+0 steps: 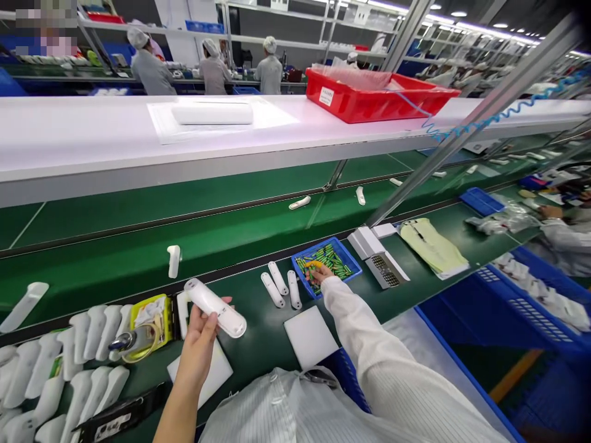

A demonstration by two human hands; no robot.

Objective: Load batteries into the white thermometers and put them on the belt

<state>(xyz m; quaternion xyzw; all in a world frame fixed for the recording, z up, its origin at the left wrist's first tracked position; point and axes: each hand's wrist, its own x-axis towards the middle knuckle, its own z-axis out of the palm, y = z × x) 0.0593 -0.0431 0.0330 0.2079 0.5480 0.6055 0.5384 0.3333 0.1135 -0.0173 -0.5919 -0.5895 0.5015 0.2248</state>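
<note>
In the head view, my left hand (pixel 202 332) is closed around a long white plastic handheld housing (pixel 216 307), tilted above the bench with rounded ends. My right hand (pixel 319 275) reaches into a shallow blue tray (pixel 353 263) of green batteries (pixel 337 261). Its fingers are curled down among the batteries, with a yellow covering at one finger; whether a battery is pinched there is hidden. Left of the tray, several slim white covers (pixel 278 278) lie on the bench. A white foam block (pixel 311 335) sits below them, and another foam block (pixel 215 372) lies under my left hand.
Many white housings (pixel 95 332) stand at left beside a yellow bin (pixel 150 326). White boxes (pixel 386 269) and a pale yellow folder (pixel 434 246) are to the right. Beyond, a green conveyor (pixel 249 231) carries white parts. A shelf (pixel 115 132) with a red tray (pixel 351 92) crosses above.
</note>
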